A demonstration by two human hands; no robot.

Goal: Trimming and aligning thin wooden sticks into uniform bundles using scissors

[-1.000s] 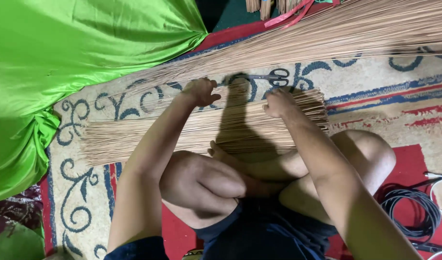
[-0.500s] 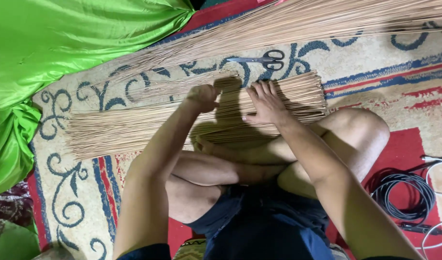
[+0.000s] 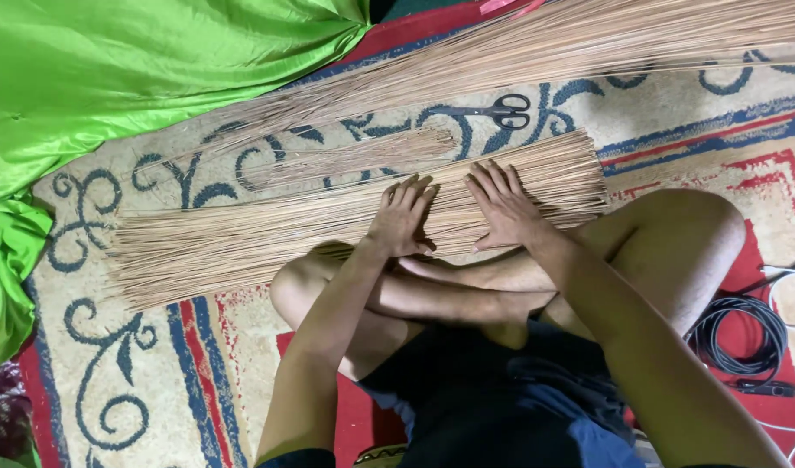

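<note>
A flat bundle of thin tan sticks [image 3: 241,234] lies across the patterned carpet in front of my crossed legs. My left hand [image 3: 402,217] rests palm down on the middle of the bundle, fingers spread. My right hand [image 3: 501,206] lies flat on the sticks just to its right, fingers apart too. Neither hand grips anything. A smaller loose bunch of sticks [image 3: 354,156] sits just beyond the bundle. Black-handled scissors [image 3: 499,111] lie on the carpet beyond my right hand.
A long heap of sticks [image 3: 588,43] runs across the top. Green shiny cloth [image 3: 111,78] covers the upper left. A coiled black cable [image 3: 744,338] lies at the right by my knee. The carpet [image 3: 155,364] is beige with blue scrolls and red borders.
Both hands have drawn back toward me along the bundle and now lie flat, side by side, on the sticks. The view has shifted slightly.
</note>
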